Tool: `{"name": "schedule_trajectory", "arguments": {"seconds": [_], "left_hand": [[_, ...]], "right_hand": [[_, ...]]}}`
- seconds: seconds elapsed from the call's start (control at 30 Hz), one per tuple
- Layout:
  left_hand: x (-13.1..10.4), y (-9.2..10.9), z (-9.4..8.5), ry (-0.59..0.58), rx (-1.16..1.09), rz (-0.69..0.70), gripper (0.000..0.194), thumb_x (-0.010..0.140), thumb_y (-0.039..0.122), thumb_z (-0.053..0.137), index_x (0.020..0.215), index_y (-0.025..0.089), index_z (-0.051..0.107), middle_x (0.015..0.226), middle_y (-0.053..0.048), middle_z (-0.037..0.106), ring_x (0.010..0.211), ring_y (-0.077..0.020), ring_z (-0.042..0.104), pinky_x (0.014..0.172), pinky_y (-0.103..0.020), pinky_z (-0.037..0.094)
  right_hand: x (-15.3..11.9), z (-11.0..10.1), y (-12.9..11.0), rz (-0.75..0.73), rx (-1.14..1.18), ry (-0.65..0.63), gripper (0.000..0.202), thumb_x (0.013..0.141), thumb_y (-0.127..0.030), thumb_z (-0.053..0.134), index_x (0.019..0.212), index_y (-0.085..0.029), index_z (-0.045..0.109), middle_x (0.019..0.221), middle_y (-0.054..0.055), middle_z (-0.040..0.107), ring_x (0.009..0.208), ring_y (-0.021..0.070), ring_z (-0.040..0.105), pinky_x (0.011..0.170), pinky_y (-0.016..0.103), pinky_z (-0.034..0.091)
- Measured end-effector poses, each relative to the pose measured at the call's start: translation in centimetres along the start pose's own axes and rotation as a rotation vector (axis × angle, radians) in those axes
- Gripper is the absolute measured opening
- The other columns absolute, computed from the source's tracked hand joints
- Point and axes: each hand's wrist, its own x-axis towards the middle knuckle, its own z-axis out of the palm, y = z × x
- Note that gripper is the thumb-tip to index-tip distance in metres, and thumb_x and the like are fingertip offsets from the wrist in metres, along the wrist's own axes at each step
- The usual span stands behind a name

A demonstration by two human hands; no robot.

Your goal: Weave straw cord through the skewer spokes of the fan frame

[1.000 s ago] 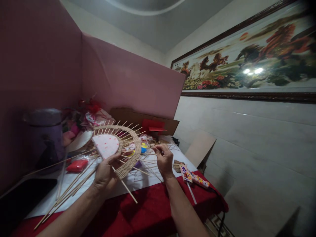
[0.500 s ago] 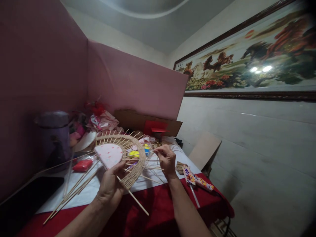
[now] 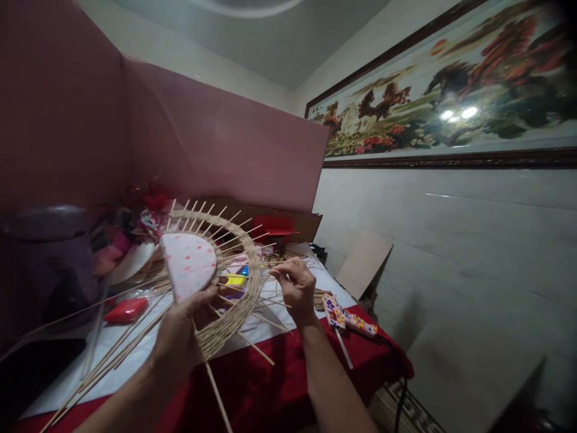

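My left hand [image 3: 183, 325] is closed on a half-round woven piece [image 3: 253, 252], gripping it near the lower edge of its pale, red-dotted centre panel [image 3: 189, 264]. Thin wooden sticks fan out from the panel, and a band of tan twine is woven around them. My right hand [image 3: 295, 285] is raised just off the band's right side. Its thumb and fingertips are pinched together near the stick ends; what they hold is too small to make out. Part of my left fingers lies behind the sticks.
Loose sticks [image 3: 108, 343] and a red packet [image 3: 127, 310] lie on the left of the white cloth [image 3: 38, 391]. A flower-patterned glue gun [image 3: 347, 319] rests at the right edge. A purple jar-like container [image 3: 67, 264] stands far left, with a dark flat object [image 3: 40, 367] nearer.
The woven piece has turned a little anticlockwise and faces me more. My right hand stays pinched beside its rim. The whole view has shifted, moving the table things leftward.
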Motion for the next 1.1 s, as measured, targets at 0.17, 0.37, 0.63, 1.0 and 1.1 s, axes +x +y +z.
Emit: {"name": "schedule_trajectory", "arguments": {"seconds": [0.17, 0.37, 0.63, 1.0, 1.1], "left_hand": [[2.6, 1.3, -0.9, -0.261, 0.152, -0.055, 0.029, 0.076, 0.018, 0.049, 0.088, 0.001, 0.070, 0.081, -0.020, 0.070, 0.070, -0.0275, 0.065, 0.062, -0.033, 0.052], [3.3, 0.8, -2.4, -0.279, 0.069, -0.110, 0.025, 0.075, 0.015, 0.052, 0.084, 0.000, 0.070, 0.083, -0.022, 0.071, 0.070, -0.0282, 0.067, 0.062, -0.032, 0.053], [2.8, 0.5, -3.0, -0.227, -0.076, -0.103, 0.026, 0.077, 0.010, 0.049, 0.093, 0.004, 0.069, 0.088, -0.018, 0.071, 0.077, -0.0286, 0.067, 0.067, -0.036, 0.054], [2.7, 1.0, -3.6, -0.159, -0.126, -0.077, 0.024, 0.076, 0.012, 0.050, 0.090, 0.004, 0.068, 0.075, -0.017, 0.072, 0.067, -0.0272, 0.067, 0.063, -0.037, 0.054], [2.6, 1.0, -3.2, -0.140, -0.146, -0.149, 0.027, 0.076, 0.011, 0.048, 0.094, 0.005, 0.068, 0.072, -0.017, 0.071, 0.062, -0.0265, 0.067, 0.060, -0.037, 0.054]], "right_hand": [[0.3, -0.2, 0.4, 0.083, -0.045, -0.003, 0.012, 0.078, -0.032, 0.063, 0.071, -0.022, 0.066, 0.071, 0.001, 0.061, 0.068, 0.0145, 0.053, 0.064, 0.027, 0.041], [0.2, 0.1, 0.9, 0.229, 0.062, -0.153, 0.013, 0.074, -0.032, 0.066, 0.068, -0.021, 0.067, 0.067, 0.000, 0.064, 0.062, 0.0135, 0.055, 0.059, 0.025, 0.041], [0.2, 0.4, 1.5, 0.487, 0.307, -0.219, 0.009, 0.066, -0.026, 0.068, 0.065, -0.017, 0.069, 0.059, 0.000, 0.063, 0.056, 0.0121, 0.055, 0.055, 0.023, 0.042], [0.1, 1.1, 1.2, 0.586, 0.396, -0.253, 0.023, 0.064, -0.037, 0.070, 0.062, -0.015, 0.064, 0.051, 0.000, 0.060, 0.048, 0.0110, 0.052, 0.048, 0.023, 0.042], [-0.1, 1.4, 1.0, 0.578, 0.402, -0.236, 0.025, 0.063, -0.038, 0.071, 0.062, -0.015, 0.062, 0.053, 0.000, 0.060, 0.049, 0.0113, 0.052, 0.049, 0.023, 0.042]]}}
